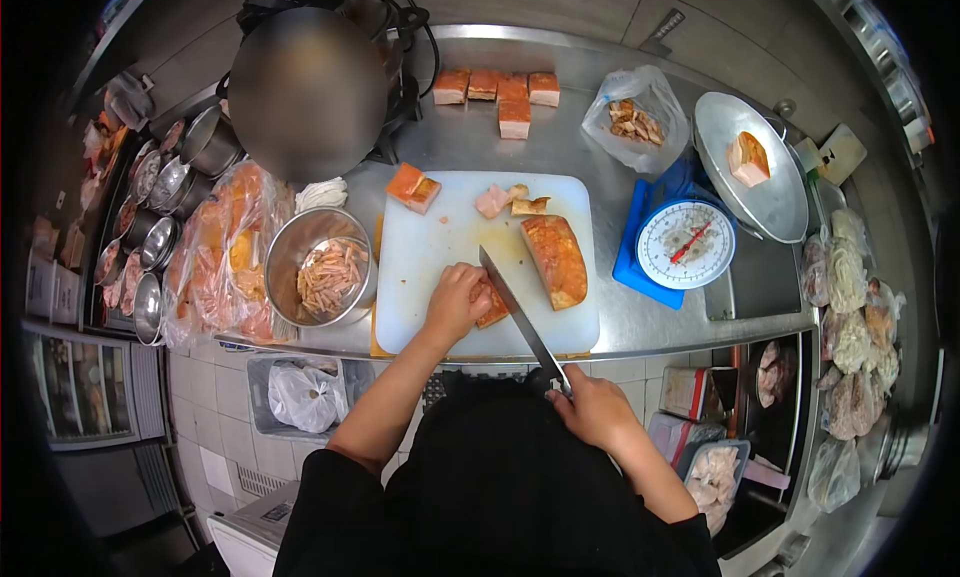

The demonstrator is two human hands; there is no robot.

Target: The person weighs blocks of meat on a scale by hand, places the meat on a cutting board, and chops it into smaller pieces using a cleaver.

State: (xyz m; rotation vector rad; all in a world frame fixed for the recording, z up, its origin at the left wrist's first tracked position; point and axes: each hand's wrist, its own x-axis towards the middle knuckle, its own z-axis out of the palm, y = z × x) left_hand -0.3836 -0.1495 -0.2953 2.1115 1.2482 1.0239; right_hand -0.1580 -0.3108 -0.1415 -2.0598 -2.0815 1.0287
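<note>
My right hand (598, 411) grips the handle of a long knife (522, 317), whose blade slants up and left over the white cutting board (425, 267). Curled fingers of my left hand (460, 295) hold a small piece of crispy pork belly (493, 312) just left of the blade, partly hidden by the hand and knife. On the blade's right lies a large slab of pork belly (555, 261), browned skin up. A square pork block (413, 188) sits at the board's upper left corner. Small trimmings (508, 201) lie near its top edge.
Several pork blocks (514, 117) stand behind the board. To the right are a blue scale (686, 245) with a pork piece in its pan (715, 127), and a bag of scraps (640, 107). A metal pot of meat strips (280, 277) and bagged meat (225, 247) stand left.
</note>
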